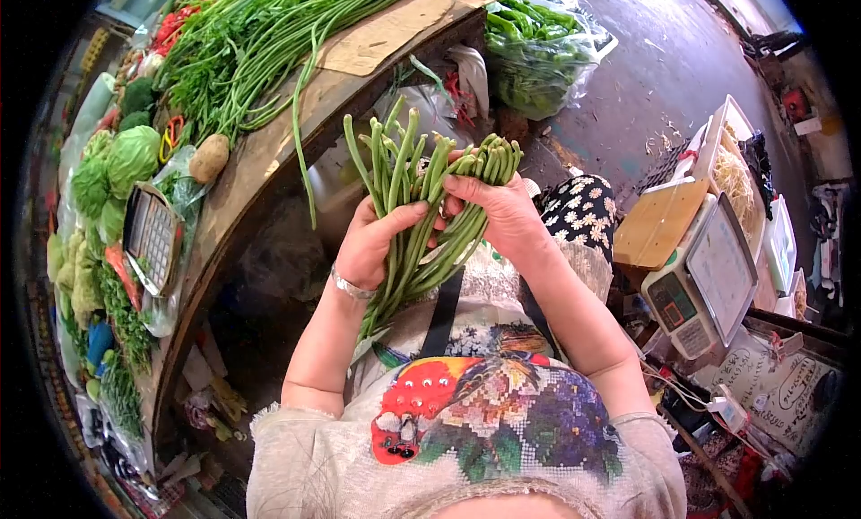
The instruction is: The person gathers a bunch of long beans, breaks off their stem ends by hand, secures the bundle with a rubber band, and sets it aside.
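A bundle of long green beans (415,241) is held up in front of my body, between both hands. My left hand (372,241), with a silver bracelet at the wrist, wraps round the left side of the bundle, thumb across the stalks. My right hand (502,210) grips the right part, where the beans bend over in a folded bunch near its thumb. The loose tips fan upward above my left hand. The lower ends hang against my shirt.
Long leafy green stems (260,53) lie on the wooden stall to the left, with cabbage (134,156), a potato (209,158), scissors (170,138) and a calculator (152,237). A bag of green peppers (543,53) stands ahead. At right are a weighing scale (704,272) and a crate of sprouts (734,174).
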Motion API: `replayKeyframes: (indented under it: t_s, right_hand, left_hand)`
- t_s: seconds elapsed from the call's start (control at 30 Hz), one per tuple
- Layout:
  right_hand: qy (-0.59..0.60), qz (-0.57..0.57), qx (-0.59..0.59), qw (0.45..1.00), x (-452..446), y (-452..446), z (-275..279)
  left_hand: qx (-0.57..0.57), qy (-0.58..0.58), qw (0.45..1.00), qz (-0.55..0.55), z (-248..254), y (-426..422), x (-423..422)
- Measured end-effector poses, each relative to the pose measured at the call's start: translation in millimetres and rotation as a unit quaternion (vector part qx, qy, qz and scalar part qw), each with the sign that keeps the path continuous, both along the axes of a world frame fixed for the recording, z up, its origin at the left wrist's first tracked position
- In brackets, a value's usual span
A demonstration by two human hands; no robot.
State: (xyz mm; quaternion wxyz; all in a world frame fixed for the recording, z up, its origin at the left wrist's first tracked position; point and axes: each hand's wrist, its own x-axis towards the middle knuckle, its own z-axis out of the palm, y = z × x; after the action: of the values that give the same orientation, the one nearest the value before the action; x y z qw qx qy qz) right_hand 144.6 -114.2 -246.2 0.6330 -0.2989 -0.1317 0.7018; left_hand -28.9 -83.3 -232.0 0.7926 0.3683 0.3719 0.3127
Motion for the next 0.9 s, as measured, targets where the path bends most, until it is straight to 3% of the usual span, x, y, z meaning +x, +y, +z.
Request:
replayKeyframes:
  t_s: [0.27,0.47,0.6,0.9]
  right_hand:
    - [-0.044,0.008,0.029,0.999,2.0,-3.2,-9.9]
    - [-0.094,0.017,0.048,0.994,4.6,-2.7,-12.6]
    - [-0.081,0.002,0.093,0.992,4.6,-2.2,-9.8]
    - [0.037,0.02,0.095,0.995,2.9,-3.0,-5.8]
  left_hand:
    - [-0.034,0.033,0.999,-0.008,12.7,-0.2,-1.0]
    - [0.021,0.038,0.999,0.016,-0.1,-4.8,-1.0]
    - [-0.03,0.016,0.998,0.044,-10.6,-3.6,-6.1]
    - [0.059,0.114,0.989,0.077,4.7,2.8,-16.0]
